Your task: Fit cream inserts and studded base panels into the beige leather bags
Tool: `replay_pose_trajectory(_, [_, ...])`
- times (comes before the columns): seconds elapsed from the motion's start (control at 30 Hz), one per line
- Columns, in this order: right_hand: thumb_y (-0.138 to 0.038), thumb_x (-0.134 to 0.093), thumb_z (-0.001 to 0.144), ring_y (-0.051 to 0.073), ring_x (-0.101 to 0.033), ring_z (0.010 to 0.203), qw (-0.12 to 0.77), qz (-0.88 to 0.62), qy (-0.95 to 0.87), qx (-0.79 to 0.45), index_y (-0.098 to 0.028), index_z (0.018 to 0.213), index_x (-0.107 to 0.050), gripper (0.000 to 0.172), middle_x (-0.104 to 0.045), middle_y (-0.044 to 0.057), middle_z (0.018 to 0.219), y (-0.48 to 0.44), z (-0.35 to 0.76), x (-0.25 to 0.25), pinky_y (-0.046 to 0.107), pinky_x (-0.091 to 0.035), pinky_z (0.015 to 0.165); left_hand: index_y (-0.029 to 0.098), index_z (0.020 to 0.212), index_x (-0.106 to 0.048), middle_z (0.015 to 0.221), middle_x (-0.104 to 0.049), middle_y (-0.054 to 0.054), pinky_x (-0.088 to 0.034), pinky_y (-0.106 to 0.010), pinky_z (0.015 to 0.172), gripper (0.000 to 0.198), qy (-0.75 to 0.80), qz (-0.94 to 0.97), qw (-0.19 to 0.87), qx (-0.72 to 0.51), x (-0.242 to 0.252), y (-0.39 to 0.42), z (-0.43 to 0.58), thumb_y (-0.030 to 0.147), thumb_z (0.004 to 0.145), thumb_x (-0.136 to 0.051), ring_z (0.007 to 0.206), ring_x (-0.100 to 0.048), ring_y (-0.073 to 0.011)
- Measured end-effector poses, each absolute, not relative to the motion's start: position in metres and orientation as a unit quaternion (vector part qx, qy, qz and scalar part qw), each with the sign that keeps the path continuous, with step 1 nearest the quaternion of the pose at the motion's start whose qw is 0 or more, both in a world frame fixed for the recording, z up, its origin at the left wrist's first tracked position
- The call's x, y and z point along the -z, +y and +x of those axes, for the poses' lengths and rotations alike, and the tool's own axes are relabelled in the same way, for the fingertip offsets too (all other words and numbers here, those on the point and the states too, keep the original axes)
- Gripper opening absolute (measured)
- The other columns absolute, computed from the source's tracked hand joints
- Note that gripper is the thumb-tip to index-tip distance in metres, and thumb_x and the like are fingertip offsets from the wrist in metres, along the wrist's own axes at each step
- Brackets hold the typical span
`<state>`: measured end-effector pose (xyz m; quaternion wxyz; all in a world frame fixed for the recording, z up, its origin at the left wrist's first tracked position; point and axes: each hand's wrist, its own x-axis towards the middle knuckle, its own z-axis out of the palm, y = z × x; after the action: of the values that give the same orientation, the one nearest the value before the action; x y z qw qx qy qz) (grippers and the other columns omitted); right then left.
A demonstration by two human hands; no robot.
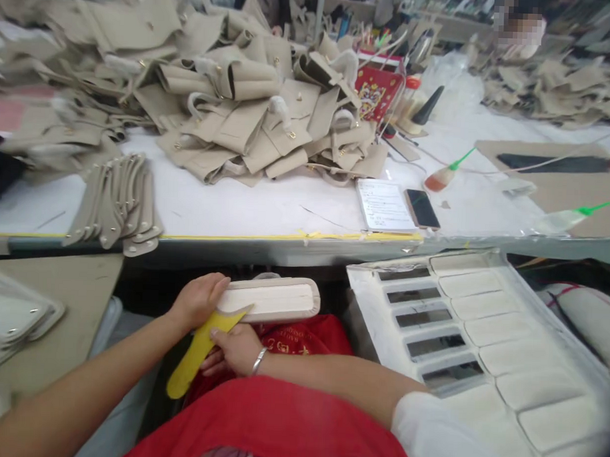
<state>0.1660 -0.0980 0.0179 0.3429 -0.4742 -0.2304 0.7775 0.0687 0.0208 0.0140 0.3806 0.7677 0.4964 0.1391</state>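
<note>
While our left hand (pixel 198 302) grips the left end of a pale panel (pixel 275 301) just below the frame's centre, our right hand (pixel 238 349) grasps a yellow scraper (pixel 189 368) — its tip over the panel. Beige bags (pixel 238 129) fill the upper left.

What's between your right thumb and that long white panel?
The yellow tool, held in the right hand; its pointed end overlaps the white panel in the head view.
</note>
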Motion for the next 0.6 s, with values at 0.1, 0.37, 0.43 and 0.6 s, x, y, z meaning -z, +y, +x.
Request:
replay_pose_trajectory(0.1, [-0.055, -0.052, 0.077, 0.010, -0.051, 0.037, 0.338, -0.512, -0.269, -0.742, -0.013, 0.072, -0.057, 0.042, -0.059, 0.001, 0.051, -0.087, 0.194, -0.049, 0.021, -0.045, 0.039, 0.016, 0.109, -0.054, 0.106, -0.062, -0.011, -0.043, -0.036, 0.086, 0.061, 0.523, 0.591, 0.544, -0.285, -0.010, 0.019, 0.055, 0.058, 0.085, -0.017, 0.098, -0.057, -0.0215])
replay_pose_trajectory(0.37, [-0.037, -0.044, 0.087, 0.008, -0.054, 0.048, 0.244, -0.766, -0.470, -0.365, -0.010, 0.074, -0.057, 0.032, -0.061, 0.006, 0.058, 0.075, 0.312, -0.074, 0.020, -0.045, 0.050, 0.014, 0.117, -0.054, 0.126, -0.054, -0.011, -0.033, -0.034, 0.100, 0.046, 0.448, 0.362, 0.718, -0.390, 0.012, -0.013, 0.030, 0.040, 0.078, -0.057, 0.117, -0.046, -0.0238])
replay_pose_trajectory(0.43, [-0.034, -0.048, 0.086, 0.015, -0.061, 0.063, 0.197, -0.800, -0.465, -0.324, -0.006, 0.076, -0.059, 0.032, -0.064, 0.014, 0.067, 0.101, 0.326, -0.065, 0.025, -0.046, 0.062, 0.015, 0.117, -0.054, 0.125, -0.054, -0.009, -0.033, -0.034, 0.099, 0.046, 0.447, 0.404, 0.701, -0.383, 0.015, -0.015, 0.030, 0.041, 0.079, -0.057, 0.115, -0.047, -0.0243])
replay_pose_trajectory(0.6, [-0.045, -0.048, 0.083, 0.033, -0.053, 0.106, 0.126, -0.846, -0.473, -0.211, 0.002, 0.096, -0.059, 0.049, -0.056, 0.032, 0.106, 0.090, 0.355, -0.057, 0.040, -0.039, 0.085, 0.014, 0.119, -0.053, 0.119, -0.058, -0.010, -0.038, -0.034, 0.093, 0.048, 0.455, 0.512, 0.641, -0.347, 0.013, -0.008, 0.025, 0.044, 0.081, -0.051, 0.107, -0.052, -0.0237])
